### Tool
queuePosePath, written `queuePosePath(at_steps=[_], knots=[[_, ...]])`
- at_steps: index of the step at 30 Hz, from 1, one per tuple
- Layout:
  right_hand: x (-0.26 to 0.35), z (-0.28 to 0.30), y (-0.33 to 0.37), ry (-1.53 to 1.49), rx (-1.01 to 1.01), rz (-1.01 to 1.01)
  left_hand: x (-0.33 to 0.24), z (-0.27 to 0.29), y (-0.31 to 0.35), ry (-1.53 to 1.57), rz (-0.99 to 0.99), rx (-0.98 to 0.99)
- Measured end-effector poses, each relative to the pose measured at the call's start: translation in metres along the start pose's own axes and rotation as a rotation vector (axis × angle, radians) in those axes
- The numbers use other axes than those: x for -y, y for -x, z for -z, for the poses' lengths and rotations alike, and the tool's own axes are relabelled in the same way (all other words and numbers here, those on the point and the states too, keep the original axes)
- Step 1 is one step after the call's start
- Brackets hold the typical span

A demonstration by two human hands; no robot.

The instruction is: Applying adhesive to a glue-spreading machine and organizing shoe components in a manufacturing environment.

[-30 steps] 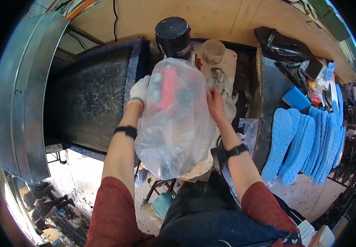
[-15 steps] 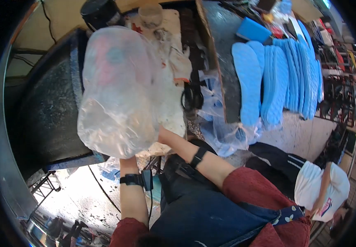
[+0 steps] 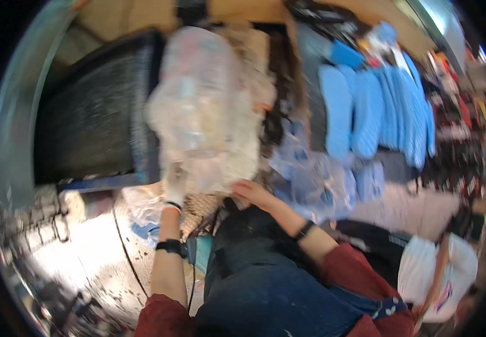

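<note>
A large clear plastic bag (image 3: 195, 95) lies on a pale, stained work board, with pinkish contents showing dimly through it. My left hand (image 3: 174, 182), which looks covered by a white glove, is at the bag's near left edge. Its fingers are blurred, and whether they grip the plastic I cannot make out. Bare and apart from the bag, my right hand (image 3: 248, 191) is by the board's near right corner. Its fingers look stretched out toward the left, with nothing seen in them. Both wrists carry black straps.
Light-blue insoles (image 3: 366, 112) stand in rows on a dark table to the right, beside a blue block (image 3: 346, 54). Clear bags with blue contents (image 3: 321, 188) lie below them. A dark bin-like box (image 3: 91, 112) stands left. Another person in white (image 3: 439, 275) is at lower right.
The bag, earlier raised close over my hands, now lies farther off on the board. Both hands have come into sight, the right one away from the bag. The whole view has shifted and blurred.
</note>
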State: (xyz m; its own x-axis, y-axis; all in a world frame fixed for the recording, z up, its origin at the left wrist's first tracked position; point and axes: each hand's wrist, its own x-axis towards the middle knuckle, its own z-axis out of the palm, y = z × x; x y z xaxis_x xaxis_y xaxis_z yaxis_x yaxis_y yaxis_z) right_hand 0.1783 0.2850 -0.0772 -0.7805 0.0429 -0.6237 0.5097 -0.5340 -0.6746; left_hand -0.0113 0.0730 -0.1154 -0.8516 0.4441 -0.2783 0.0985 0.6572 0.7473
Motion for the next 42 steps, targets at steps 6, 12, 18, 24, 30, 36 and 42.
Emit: queuePosePath(at_steps=[6, 12, 18, 24, 30, 36, 42], knots=[[0.014, 0.072, 0.066, 0.057, -0.273, -0.076, 0.004, 0.076, 0.194, 0.067, 0.104, -0.109], [0.074, 0.086, -0.026, -0.157, -0.099, 0.11, 0.075, 0.02, 0.321, -0.1, 0.427, -0.112], [0.107, 0.052, -0.122, -0.19, -0.108, -0.103, 0.016, -0.027, 0.4, 0.103, 0.643, -0.507], [0.093, 0.043, -0.189, -0.312, -0.079, -0.308, 0.012, -0.122, 0.455, 0.218, 0.977, -0.419], [0.066, 0.038, -0.213, -0.32, 0.208, -0.347, -0.031, -0.172, 0.495, 0.443, 1.199, -0.372], [0.057, 0.065, -0.23, -0.179, 0.191, -0.359, -0.048, -0.156, 0.485, 0.491, 1.215, -0.422], [0.072, 0.06, -0.155, 0.228, -0.192, -0.368, -0.02, -0.135, 0.468, 0.339, 1.064, -0.393]])
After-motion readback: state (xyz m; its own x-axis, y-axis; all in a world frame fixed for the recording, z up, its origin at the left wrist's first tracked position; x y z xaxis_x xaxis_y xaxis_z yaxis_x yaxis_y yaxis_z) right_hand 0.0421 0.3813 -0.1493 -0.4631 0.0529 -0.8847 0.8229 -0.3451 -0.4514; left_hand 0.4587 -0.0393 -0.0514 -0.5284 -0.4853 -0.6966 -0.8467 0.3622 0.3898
